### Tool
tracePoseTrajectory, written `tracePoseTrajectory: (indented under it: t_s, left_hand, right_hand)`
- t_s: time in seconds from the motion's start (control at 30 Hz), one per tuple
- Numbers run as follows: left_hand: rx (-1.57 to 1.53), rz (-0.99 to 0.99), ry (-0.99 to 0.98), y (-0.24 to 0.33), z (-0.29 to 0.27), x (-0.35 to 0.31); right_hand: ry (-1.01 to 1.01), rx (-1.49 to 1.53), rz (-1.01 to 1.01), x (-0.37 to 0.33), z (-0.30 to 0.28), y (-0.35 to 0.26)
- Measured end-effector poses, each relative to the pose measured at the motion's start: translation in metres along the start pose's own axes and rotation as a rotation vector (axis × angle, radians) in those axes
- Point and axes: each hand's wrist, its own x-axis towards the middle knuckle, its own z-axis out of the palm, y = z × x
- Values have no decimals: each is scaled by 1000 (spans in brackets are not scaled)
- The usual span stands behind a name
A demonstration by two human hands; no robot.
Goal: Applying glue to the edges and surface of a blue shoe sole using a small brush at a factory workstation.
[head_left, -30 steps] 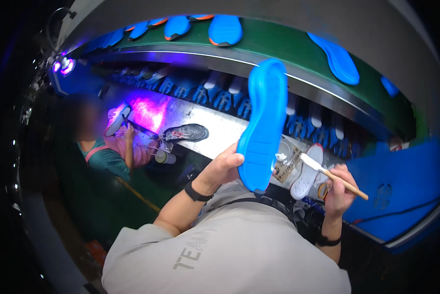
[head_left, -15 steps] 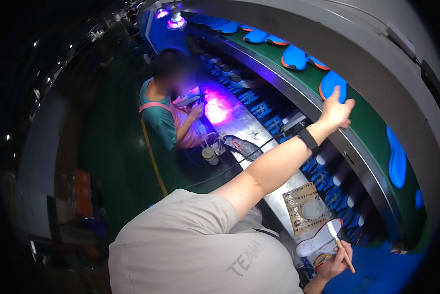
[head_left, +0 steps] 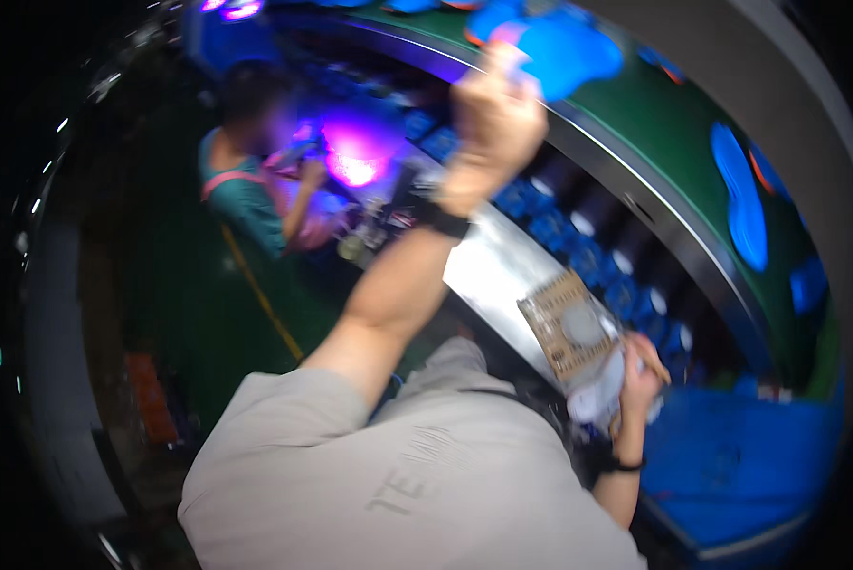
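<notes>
My left hand (head_left: 499, 119) is stretched far out over the side of the conveyor, its fingers closed on a blue shoe insole (head_left: 571, 59). Motion smears both the fingers and the insole. Close to my right side, my right hand (head_left: 641, 378) is closed around a brush, whose wooden handle (head_left: 658, 361) just shows past the fingers. Beneath that hand lies a white shoe piece (head_left: 597, 394), blurred and partly covered. A round translucent tub (head_left: 583, 325) stands on a piece of brown cardboard (head_left: 550, 328) beside it.
More blue insoles (head_left: 740, 199) lie on the green conveyor belt (head_left: 669, 152). A metal bench (head_left: 498, 266) runs below it, with blue-and-white items racked between. A co-worker (head_left: 246, 190) sits at the pink-lit far end. A blue panel (head_left: 730, 465) stands at my right.
The view has swung, shifting the scene left and up. My left hand has taken the insole and lifted it off the belt. My right hand has moved over the white shoe piece with the brush.
</notes>
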Motion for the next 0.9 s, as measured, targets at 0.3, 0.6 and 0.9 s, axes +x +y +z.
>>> tracePoseTrajectory:
  t_s: [0.3, 0.6, 0.9]
  left_hand:
    - [-687, -889, 0, 23, -106, -26]
    - [-1802, -1479, -693, 67, -114, -158]
    - [-1456, -1592, -927, 74, -121, -179]
  right_hand:
    - [-154, -251, 66, 30, 42, 57]
    - [-117, -398, -18, 25, 53, 65]
    - [-87, -180, 36, 8, 37, 48]
